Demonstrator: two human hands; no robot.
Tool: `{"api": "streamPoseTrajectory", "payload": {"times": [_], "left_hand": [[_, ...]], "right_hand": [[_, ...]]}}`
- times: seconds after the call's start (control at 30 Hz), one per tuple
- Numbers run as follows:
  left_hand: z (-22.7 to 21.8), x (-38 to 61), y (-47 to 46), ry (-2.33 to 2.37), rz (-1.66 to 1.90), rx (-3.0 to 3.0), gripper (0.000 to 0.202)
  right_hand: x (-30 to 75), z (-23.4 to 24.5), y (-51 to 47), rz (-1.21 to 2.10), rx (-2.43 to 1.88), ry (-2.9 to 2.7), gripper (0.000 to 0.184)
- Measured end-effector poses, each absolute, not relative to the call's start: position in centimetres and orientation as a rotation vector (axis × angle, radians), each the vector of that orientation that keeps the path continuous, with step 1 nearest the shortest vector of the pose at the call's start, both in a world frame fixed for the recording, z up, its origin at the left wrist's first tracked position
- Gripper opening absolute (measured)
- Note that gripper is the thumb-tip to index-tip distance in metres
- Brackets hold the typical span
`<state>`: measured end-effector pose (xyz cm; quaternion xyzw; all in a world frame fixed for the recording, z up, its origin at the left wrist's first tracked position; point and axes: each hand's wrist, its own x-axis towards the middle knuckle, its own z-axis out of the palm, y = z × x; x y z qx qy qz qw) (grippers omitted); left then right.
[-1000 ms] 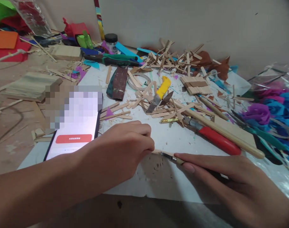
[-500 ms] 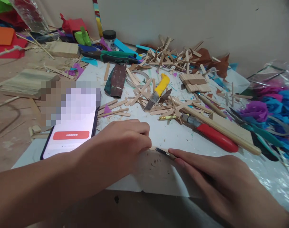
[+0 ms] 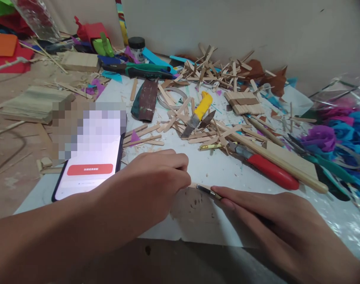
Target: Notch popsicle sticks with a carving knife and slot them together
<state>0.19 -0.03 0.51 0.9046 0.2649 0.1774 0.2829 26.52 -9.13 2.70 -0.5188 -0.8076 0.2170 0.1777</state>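
Observation:
My left hand (image 3: 164,177) is closed, its fingers pinching a pale wooden craft stick (image 3: 193,185) whose end sticks out to the right. My right hand (image 3: 265,213) grips a slim, pen-like craft knife (image 3: 208,191) between thumb and fingers. The narrow dark metallic tip points left and rests against the stick, just beside the left fingertips. Most of the stick is hidden by the left hand. Beneath both hands lies a white sheet (image 3: 203,225) with small dark marks.
A lit phone (image 3: 89,181) lies by my left forearm. Beyond the hands are scattered craft sticks (image 3: 209,71), a yellow-handled knife (image 3: 203,106), a red-handled tool (image 3: 271,171) and a wooden rod (image 3: 286,167). Teal-handled scissors (image 3: 330,169) and paper flowers (image 3: 319,138) sit at right.
The view has shifted very slightly. The knife tip stays on the stick beside the left fingers, and both hands keep nearly the same pose.

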Motion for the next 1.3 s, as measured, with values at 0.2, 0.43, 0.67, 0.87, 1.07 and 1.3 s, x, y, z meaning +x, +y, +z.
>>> {"api": "streamPoseTrajectory", "payload": {"times": [0.2,0.43,0.67,0.87,1.07,1.3], "left_hand": [[0.49,0.29,-0.03,0.700,0.483,2.457,0.035],[0.18,0.08,-0.01,0.677,0.488,2.464,0.032],[0.20,0.18,-0.09,0.682,0.477,2.463,0.030],[0.25,-0.06,-0.26,0.698,0.512,2.459,0.031],[0.27,0.04,-0.12,0.680,0.477,2.437,0.025],[0.41,0.12,-0.17,0.700,0.428,2.440,0.027]], "right_hand": [[26.16,2.59,-9.25,0.688,-1.481,-2.261,0.031],[25.72,3.28,-8.78,0.718,-1.517,-2.244,0.030],[25.53,3.20,-8.90,0.706,-1.517,-2.245,0.031],[25.85,2.91,-9.09,0.681,-1.536,-2.248,0.032],[25.65,3.00,-8.86,0.680,-1.576,-2.237,0.033],[25.59,3.23,-9.14,0.664,-1.618,-2.223,0.033]]}}
